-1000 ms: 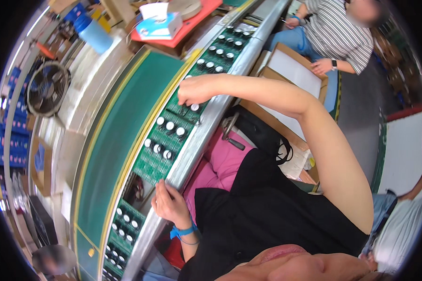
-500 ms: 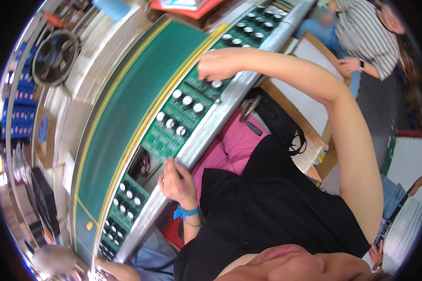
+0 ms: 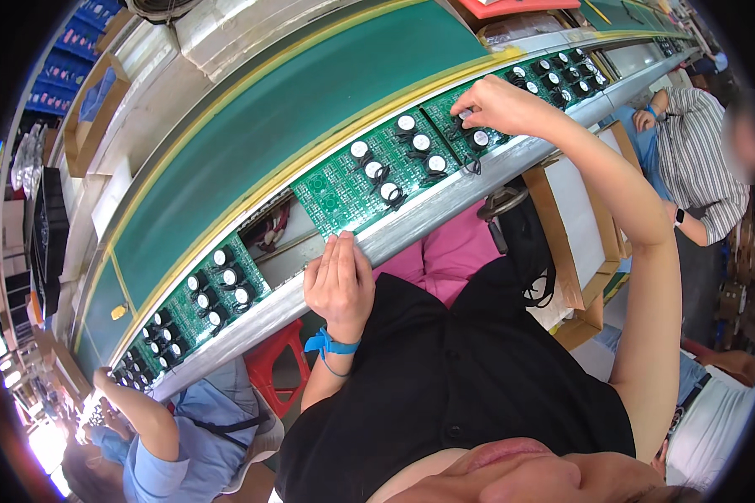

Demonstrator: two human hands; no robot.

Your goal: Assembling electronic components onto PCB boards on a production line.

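Note:
A green circuit board (image 3: pixel 335 189) lies on the rail in front of me, with round white-topped black parts in rows and black wires trailing from them. My left hand (image 3: pixel 340 285) is at its near left corner, fingers together and fingertips on the edge; the thumb is mostly hidden. To the right is a second green board (image 3: pixel 445 109), set against the first. Over it, my right hand (image 3: pixel 499 105) pinches a white-topped round part (image 3: pixel 466 115) between thumb and fingers. Just below that hand, another white-topped part (image 3: pixel 480 138) sits on the same board, its wire hanging over the rail.
A metal rail (image 3: pixel 411 222) runs along the near side of a green conveyor belt (image 3: pixel 310 101). More populated boards (image 3: pixel 218 285) line the left, past a gap in the track. Co-workers sit left and right. A cardboard box (image 3: pixel 575 218) stands right of my lap; a red stool (image 3: pixel 281 369) is at left.
The view has turned, so the line of boards lies flatter across it. My right hand remains over the right board, where a pinched part now shows. My left hand stays at the board's near corner.

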